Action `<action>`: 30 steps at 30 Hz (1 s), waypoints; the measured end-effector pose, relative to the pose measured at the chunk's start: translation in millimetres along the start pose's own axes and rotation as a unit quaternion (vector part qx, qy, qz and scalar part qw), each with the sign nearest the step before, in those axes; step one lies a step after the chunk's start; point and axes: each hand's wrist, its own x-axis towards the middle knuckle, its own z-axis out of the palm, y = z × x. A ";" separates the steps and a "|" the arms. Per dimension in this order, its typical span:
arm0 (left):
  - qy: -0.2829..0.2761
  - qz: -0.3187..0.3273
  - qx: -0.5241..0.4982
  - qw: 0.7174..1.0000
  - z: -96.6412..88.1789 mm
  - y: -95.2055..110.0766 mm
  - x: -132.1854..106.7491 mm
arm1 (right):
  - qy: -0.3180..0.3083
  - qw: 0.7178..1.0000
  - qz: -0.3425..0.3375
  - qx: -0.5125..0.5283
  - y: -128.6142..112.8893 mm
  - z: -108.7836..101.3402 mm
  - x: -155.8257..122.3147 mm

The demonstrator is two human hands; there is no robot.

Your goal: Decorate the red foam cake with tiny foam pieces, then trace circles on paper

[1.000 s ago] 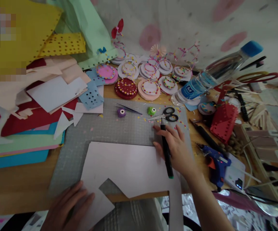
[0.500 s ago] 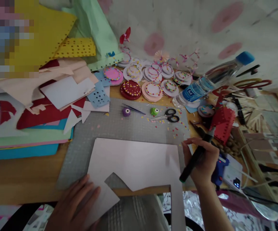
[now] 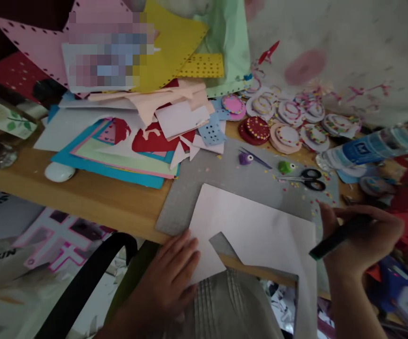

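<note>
A white paper sheet (image 3: pixel 257 221) with an irregular cut-out lower edge lies on the grey cutting mat (image 3: pixel 175 207) and overhangs the table's front. My left hand (image 3: pixel 172 278) is at its left edge, fingers laid over the paper and thumb low beside it, holding the sheet. To the right, my right hand (image 3: pixel 363 245) is closed around a dark pen (image 3: pixel 341 235) with a green end, held over the sheet's right edge. Behind the sheet are black-handled scissors (image 3: pixel 313 180), tweezers (image 3: pixel 260 160), a purple craft punch (image 3: pixel 245 158) and a green craft punch (image 3: pixel 286 166).
Stacked coloured sheets and paper scraps (image 3: pixel 119 157) fill the left of the table. Small decorated paper hats (image 3: pixel 289 139) line the back. A water bottle (image 3: pixel 366 148) leans at the right, near a blue glue gun (image 3: pixel 391 278). A white mouse (image 3: pixel 60 172) sits near the front edge.
The view has turned left, so everything appears further right and more of the table's left side shows. My left hand stays on the sheet; my right hand still holds the pen.
</note>
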 end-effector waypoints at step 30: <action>-0.030 -0.003 -0.051 0.998 3.9 -22.5 10.3 | -0.161 0.980 -0.078 -0.086 -60.6 77.0 -28.6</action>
